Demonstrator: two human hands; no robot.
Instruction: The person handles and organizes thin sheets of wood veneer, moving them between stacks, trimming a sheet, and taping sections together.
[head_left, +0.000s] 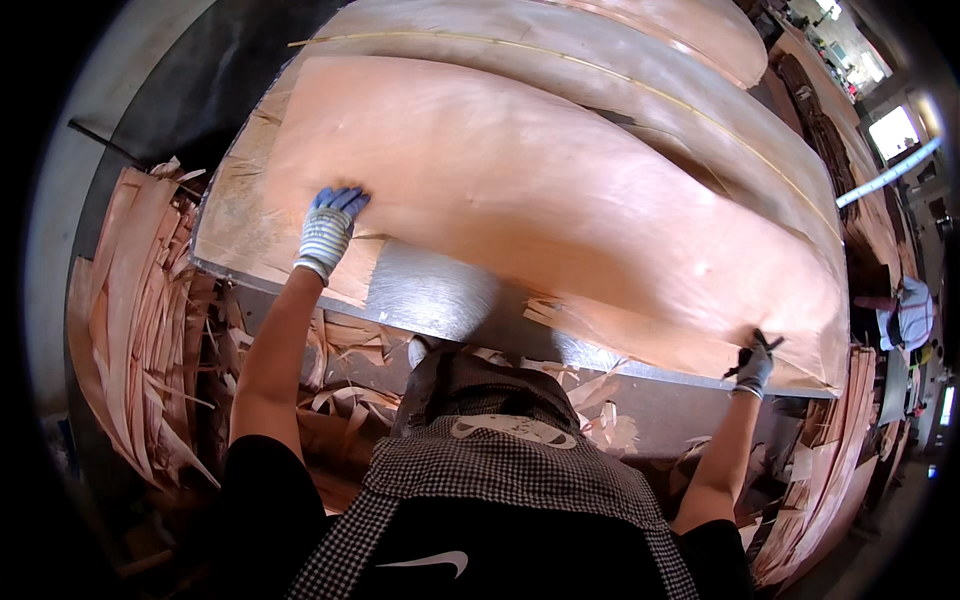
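A large, thin pinkish-tan sheet of wood veneer [450,150] lies slantwise before me, with a wavy surface and an uneven far edge. My left hand [332,225], in a grey-and-white striped glove with blue fingers, rests its fingers flat on the sheet's near left part. Over at the near right end, my right hand [756,364] wears a grey glove with dark fingers. Its fingers are spread and touch the veneer near its edge. Below the sheet, a shiny metal tabletop [430,290] shows beside a torn veneer piece [620,325].
A long thin yellowish strip [560,52] crosses the paler veneer [660,75] behind. Stacked veneer scraps [125,320] stand at left, and more scraps [825,470] at right. Loose shavings [350,400] lie under the table's near edge. Cloth [908,312] hangs at far right.
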